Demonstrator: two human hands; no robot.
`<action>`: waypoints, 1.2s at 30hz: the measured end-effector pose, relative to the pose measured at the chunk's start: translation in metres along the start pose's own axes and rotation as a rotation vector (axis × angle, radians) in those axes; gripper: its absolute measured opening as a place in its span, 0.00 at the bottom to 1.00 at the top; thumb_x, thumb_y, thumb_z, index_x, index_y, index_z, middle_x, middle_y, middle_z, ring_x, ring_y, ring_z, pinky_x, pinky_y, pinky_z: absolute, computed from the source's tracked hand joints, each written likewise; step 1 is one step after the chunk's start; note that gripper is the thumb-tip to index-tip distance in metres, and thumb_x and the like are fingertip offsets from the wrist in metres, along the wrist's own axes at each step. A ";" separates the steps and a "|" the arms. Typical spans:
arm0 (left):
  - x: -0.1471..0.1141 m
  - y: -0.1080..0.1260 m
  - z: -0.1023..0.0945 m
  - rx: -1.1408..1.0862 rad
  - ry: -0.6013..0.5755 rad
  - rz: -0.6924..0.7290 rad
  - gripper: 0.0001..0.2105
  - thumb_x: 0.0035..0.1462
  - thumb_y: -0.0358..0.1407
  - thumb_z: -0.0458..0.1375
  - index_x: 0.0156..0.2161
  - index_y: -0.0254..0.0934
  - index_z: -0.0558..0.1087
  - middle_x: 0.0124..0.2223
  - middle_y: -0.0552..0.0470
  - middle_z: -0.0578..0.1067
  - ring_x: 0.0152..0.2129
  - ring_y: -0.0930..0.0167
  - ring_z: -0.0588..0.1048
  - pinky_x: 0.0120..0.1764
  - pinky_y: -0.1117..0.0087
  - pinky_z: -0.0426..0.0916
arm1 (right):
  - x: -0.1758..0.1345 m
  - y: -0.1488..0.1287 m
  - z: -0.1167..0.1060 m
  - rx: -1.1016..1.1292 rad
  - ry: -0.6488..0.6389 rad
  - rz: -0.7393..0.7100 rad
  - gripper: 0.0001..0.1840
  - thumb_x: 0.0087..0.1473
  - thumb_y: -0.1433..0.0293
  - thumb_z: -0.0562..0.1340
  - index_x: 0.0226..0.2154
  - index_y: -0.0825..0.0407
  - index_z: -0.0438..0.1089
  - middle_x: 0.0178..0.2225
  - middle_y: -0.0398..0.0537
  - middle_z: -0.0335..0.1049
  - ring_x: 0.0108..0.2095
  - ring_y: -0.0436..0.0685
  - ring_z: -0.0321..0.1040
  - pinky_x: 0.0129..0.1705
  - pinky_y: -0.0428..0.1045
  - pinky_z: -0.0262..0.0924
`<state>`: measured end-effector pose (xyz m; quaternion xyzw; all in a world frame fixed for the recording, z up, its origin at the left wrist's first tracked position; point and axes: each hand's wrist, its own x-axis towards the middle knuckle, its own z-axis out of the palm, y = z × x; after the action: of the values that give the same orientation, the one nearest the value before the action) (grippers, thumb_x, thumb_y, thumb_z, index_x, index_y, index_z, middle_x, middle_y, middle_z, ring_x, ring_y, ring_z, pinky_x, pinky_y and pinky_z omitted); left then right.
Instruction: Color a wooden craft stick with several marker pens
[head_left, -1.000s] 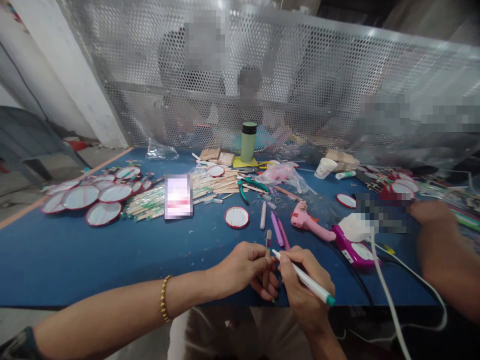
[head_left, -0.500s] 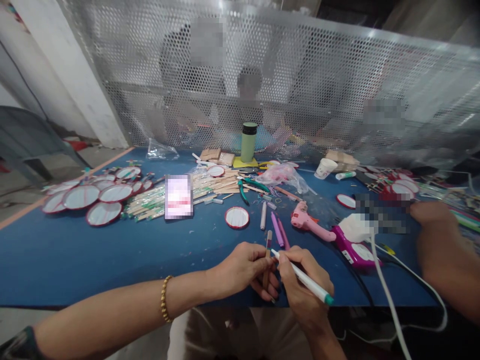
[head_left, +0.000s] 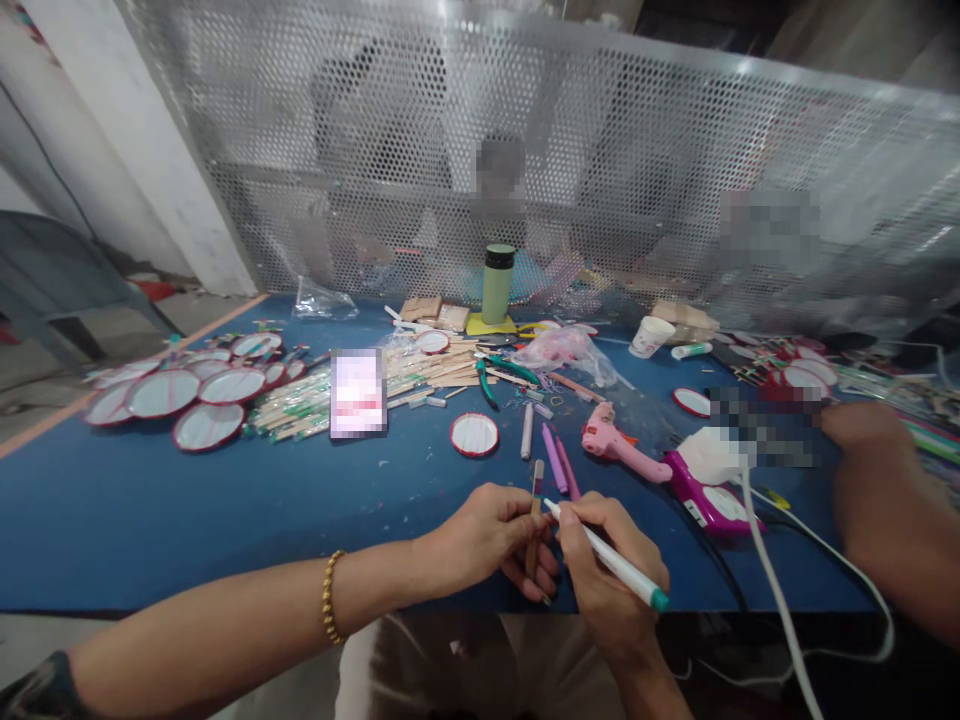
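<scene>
Between the fingers of my left hand point(head_left: 499, 540) is a flat wooden stick point(head_left: 533, 553), held upright, with coloured marks near its top end. My right hand point(head_left: 611, 570) grips a white marker pen point(head_left: 619, 568) with a green end, its tip close to the stick; whether it touches I cannot tell. Just beyond lie purple markers point(head_left: 555, 458) and a grey marker point(head_left: 526, 432). A round white disc with a red rim point(head_left: 474, 435) rests on the blue table point(head_left: 337, 515) ahead of my left hand.
Several red-rimmed discs point(head_left: 163, 393) and bundled sticks point(head_left: 292, 408) lie at left, beside a phone point(head_left: 358, 395). Green pliers point(head_left: 486, 385), a pink glue gun point(head_left: 622, 448), a paper cup point(head_left: 651, 337) and a green bottle point(head_left: 497, 288) stand or lie ahead. Another person's arm point(head_left: 885, 510) reaches in at right.
Both hands keep nearly the same place and hold. The marker's tip has shifted very slightly to the right. A figure behind the perforated metal screen has moved.
</scene>
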<state>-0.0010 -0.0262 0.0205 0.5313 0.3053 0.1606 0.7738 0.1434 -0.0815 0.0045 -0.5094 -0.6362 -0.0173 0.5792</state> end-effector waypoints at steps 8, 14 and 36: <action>0.001 -0.001 -0.001 -0.023 0.010 0.002 0.29 0.43 0.61 0.64 0.28 0.32 0.69 0.24 0.50 0.75 0.20 0.73 0.75 0.26 0.72 0.72 | -0.002 0.000 -0.001 -0.007 -0.035 -0.029 0.06 0.56 0.71 0.62 0.30 0.45 0.72 0.22 0.42 0.74 0.20 0.51 0.72 0.22 0.45 0.67; 0.001 0.000 0.001 -0.018 0.026 0.010 0.26 0.44 0.58 0.65 0.27 0.33 0.69 0.24 0.50 0.75 0.19 0.74 0.75 0.25 0.73 0.72 | -0.002 0.001 -0.002 -0.033 -0.054 -0.047 0.05 0.57 0.70 0.63 0.31 0.44 0.72 0.23 0.42 0.75 0.20 0.51 0.73 0.22 0.44 0.68; 0.001 -0.002 0.001 0.010 0.015 0.017 0.23 0.48 0.55 0.63 0.28 0.33 0.69 0.24 0.51 0.74 0.20 0.74 0.75 0.26 0.73 0.72 | 0.000 0.002 0.000 -0.004 -0.049 -0.014 0.05 0.56 0.69 0.64 0.30 0.44 0.74 0.23 0.42 0.75 0.19 0.51 0.73 0.21 0.45 0.67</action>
<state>0.0000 -0.0268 0.0189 0.5364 0.3075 0.1698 0.7674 0.1448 -0.0808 0.0035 -0.5066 -0.6535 -0.0103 0.5624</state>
